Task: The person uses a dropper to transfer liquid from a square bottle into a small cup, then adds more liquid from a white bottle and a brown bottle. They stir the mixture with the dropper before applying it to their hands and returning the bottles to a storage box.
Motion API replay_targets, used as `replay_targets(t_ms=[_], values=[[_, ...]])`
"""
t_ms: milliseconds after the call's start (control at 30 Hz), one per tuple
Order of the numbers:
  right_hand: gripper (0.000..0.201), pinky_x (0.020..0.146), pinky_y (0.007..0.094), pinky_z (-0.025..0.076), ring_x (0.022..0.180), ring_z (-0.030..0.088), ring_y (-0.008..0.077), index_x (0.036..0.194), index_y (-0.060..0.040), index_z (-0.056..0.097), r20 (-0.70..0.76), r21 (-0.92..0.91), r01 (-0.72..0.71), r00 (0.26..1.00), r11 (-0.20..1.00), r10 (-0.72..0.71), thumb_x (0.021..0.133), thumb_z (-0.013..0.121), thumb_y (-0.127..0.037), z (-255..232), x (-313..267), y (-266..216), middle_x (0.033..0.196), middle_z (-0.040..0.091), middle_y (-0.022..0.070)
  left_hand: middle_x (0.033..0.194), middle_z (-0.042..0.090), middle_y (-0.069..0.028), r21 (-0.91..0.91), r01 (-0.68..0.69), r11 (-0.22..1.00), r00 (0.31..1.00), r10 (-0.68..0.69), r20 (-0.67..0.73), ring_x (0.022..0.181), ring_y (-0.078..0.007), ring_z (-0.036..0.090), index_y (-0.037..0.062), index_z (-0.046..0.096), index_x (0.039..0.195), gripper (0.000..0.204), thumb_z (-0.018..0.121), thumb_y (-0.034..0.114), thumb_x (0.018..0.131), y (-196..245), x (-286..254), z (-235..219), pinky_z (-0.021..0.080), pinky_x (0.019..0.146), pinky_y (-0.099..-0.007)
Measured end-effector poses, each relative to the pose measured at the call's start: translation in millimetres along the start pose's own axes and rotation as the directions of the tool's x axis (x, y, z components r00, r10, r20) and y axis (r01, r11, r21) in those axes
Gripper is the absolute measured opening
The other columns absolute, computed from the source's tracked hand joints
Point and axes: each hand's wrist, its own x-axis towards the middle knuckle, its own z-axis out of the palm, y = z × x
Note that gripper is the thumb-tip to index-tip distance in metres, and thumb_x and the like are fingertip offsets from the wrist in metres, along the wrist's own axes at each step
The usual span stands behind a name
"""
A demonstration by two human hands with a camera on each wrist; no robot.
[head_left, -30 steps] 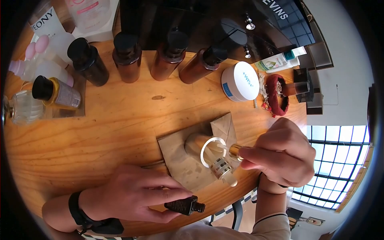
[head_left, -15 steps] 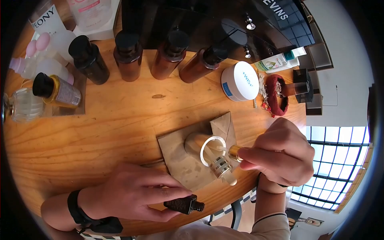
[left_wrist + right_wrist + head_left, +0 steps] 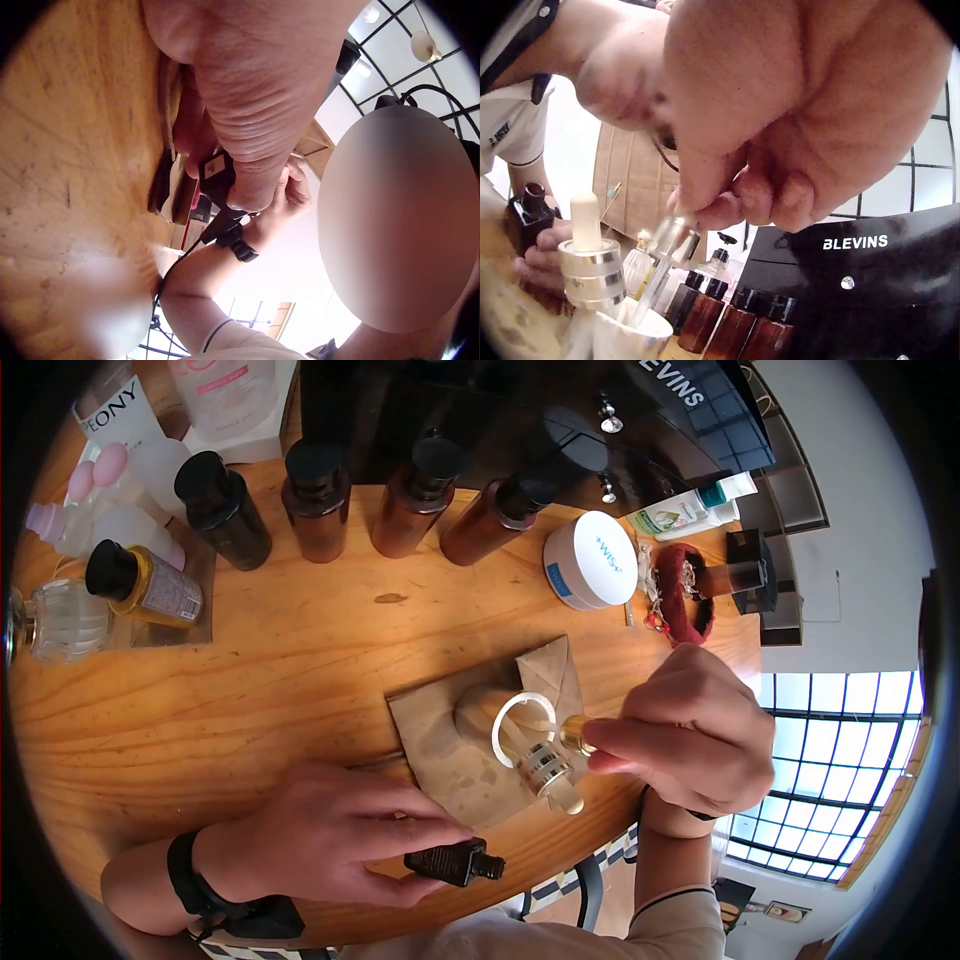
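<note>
Between thumb and fingers, my right hand [image 3: 695, 730] pinches a dropper [image 3: 574, 735] by its gold collar. In the right wrist view its glass pipette [image 3: 654, 291] points down into a small cup [image 3: 482, 718] with a white rim. Another dropper [image 3: 545, 768], with a pale bulb and a banded metallic collar, leans in the cup with its bulb out over the rim. The cup stands on a folded brown paper bag [image 3: 435, 730]. My left hand [image 3: 330, 830] grips a small dark square bottle [image 3: 448, 862], tilted on its side, its threaded neck uncapped and facing right.
Along the back stand several brown bottles [image 3: 405, 520] with black caps and a white jar [image 3: 590, 560], before a black cabinet [image 3: 450, 410]. A red hair band [image 3: 680, 595] lies back right. Several clear and yellow bottles [image 3: 160, 590] crowd the left.
The head view has shifted slightly, so the things and the right hand sit a little further left in it. Both hands keep their grips, and the pipette stays at the cup.
</note>
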Motion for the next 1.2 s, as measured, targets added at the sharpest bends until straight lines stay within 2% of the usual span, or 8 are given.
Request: replay_targets(t_ms=[167, 300, 367, 400, 500, 567, 867, 1200], values=[[0.031, 0.051, 0.0273, 0.041, 0.061, 0.057, 0.0161, 0.082, 0.0001, 0.075, 0.012, 0.01, 0.003, 1.0, 1.0, -0.003, 0.053, 0.079, -0.012, -2, -1, 0, 0.072, 0.062, 0.0038, 0.097, 0.072, -0.0011, -0.007, 0.013, 1.0, 1.0, -0.013, 0.0, 0.071, -0.0151, 0.069, 0.0134, 0.077, 0.108, 0.039, 0.088, 0.019, 0.071, 1, -1, 0, 0.056, 0.059, -0.0262], [0.031, 0.052, 0.0285, 0.041, 0.061, 0.057, 0.0162, 0.082, -0.0005, 0.076, -0.003, 0.022, 0.051, 0.999, 0.998, -0.051, 0.054, 0.082, -0.014, -9, 0, -3, 0.072, 0.063, 0.004, 0.107, 0.07, -0.0089, -0.122, 0.057, 0.991, 0.997, -0.063, -0.05, 0.085, -0.0197, 0.071, 0.0077, 0.075, 0.111, 0.042, 0.088, 0.012, 0.071, 2, -2, 2, 0.059, 0.07, -0.0288], [0.03, 0.053, 0.0297, 0.042, 0.061, 0.057, 0.0169, 0.082, -0.0012, 0.076, -0.167, 0.003, 0.134, 0.977, 0.991, -0.131, 0.058, 0.085, -0.016, -14, -1, -4, 0.073, 0.063, 0.0036, 0.111, 0.069, -0.0113, -0.175, 0.093, 0.98, 0.991, -0.107, -0.075, 0.089, -0.0213, 0.071, 0.0057, 0.074, 0.112, 0.043, 0.087, 0.01, 0.071, 2, -2, 3, 0.059, 0.074, -0.03], [0.027, 0.053, 0.0295, 0.042, 0.062, 0.058, 0.0178, 0.083, -0.0014, 0.076, -0.184, 0.021, 0.176, 0.968, 0.984, -0.169, 0.064, 0.086, -0.018, -18, -2, -2, 0.074, 0.065, 0.004, 0.112, 0.068, -0.0126, -0.165, 0.054, 0.985, 0.99, -0.074, -0.121, 0.092, -0.0222, 0.071, 0.0044, 0.074, 0.112, 0.043, 0.087, 0.008, 0.071, 2, -1, 2, 0.06, 0.077, -0.0307], [0.027, 0.054, 0.0288, 0.043, 0.062, 0.059, 0.0179, 0.084, -0.0015, 0.076, -0.215, 0.157, 0.298, 0.941, 0.942, -0.262, 0.067, 0.086, -0.02, -21, -3, -2, 0.076, 0.068, 0.0047, 0.113, 0.067, -0.0142, -0.18, 0.016, 0.983, 0.975, -0.055, -0.217, 0.094, -0.0211, 0.071, 0.0025, 0.072, 0.113, 0.041, 0.084, 0.003, 0.074, 4, -1, 4, 0.06, 0.079, -0.0289], [0.028, 0.054, 0.0283, 0.045, 0.064, 0.061, 0.0181, 0.086, -0.0012, 0.075, -0.202, 0.198, 0.328, 0.936, 0.924, -0.289, 0.069, 0.086, -0.02, -22, -4, -6, 0.079, 0.07, 0.0053, 0.113, 0.067, -0.0149, -0.232, 0.106, 0.967, 0.959, -0.161, -0.234, 0.094, -0.0189, 0.071, 0.0015, 0.071, 0.113, 0.04, 0.083, 0.0, 0.075, 6, -2, 3, 0.061, 0.077, -0.0269], [0.027, 0.057, 0.0292, 0.049, 0.067, 0.063, 0.0195, 0.086, 0.0001, 0.074, -0.194, 0.196, 0.233, 0.961, 0.953, -0.195, 0.065, 0.086, -0.013, -16, -7, -26, 0.079, 0.069, 0.0063, 0.114, 0.067, -0.0147, -0.247, 0.059, 0.967, 0.961, -0.122, -0.25, 0.094, -0.0177, 0.07, -0.0007, 0.069, 0.117, 0.042, 0.08, -0.004, 0.077, 6, -1, 4, 0.061, 0.076, -0.0259], [0.026, 0.059, 0.0319, 0.05, 0.069, 0.064, 0.0221, 0.085, 0.0025, 0.072, -0.027, 0.203, 0.21, 0.978, 0.956, -0.209, 0.065, 0.085, -0.006, -11, -4, -26, 0.081, 0.068, 0.0087, 0.113, 0.066, -0.0131, -0.291, 0.057, 0.955, 0.971, -0.122, -0.208, 0.094, -0.0168, 0.07, -0.0014, 0.068, 0.118, 0.042, 0.08, -0.004, 0.078, 2, -1, 4, 0.061, 0.078, -0.0258]])
